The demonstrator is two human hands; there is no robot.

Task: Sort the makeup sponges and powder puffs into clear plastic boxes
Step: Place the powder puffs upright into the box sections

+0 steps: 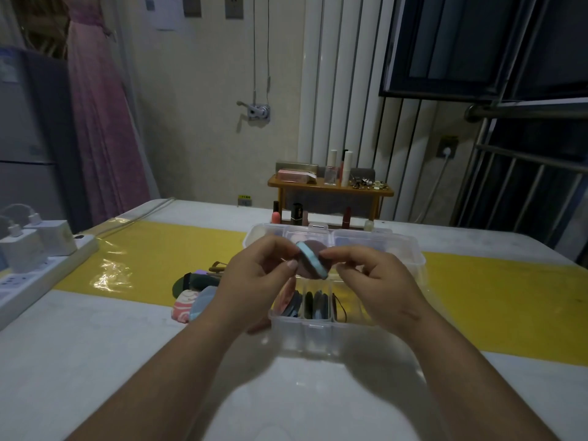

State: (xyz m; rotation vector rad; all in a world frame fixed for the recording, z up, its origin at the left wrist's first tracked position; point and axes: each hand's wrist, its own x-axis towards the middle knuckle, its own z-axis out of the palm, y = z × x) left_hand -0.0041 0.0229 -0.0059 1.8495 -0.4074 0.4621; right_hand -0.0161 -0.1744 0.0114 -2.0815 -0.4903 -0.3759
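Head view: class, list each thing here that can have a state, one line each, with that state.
Left hand, pinching the powder puff.
Right hand, pinching the same puff.
Powder puff, held up above the clear plastic box.
Clear plastic box, open, puffs standing in its compartments.
Loose sponges, lying unsorted on the table.
Chargers, plugged into the power strip.

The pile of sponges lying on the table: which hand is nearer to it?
Left. The left hand is beside the pile, just to its right, pinching the round puff. The right hand holds the puff's other edge, farther right, over the clear box.
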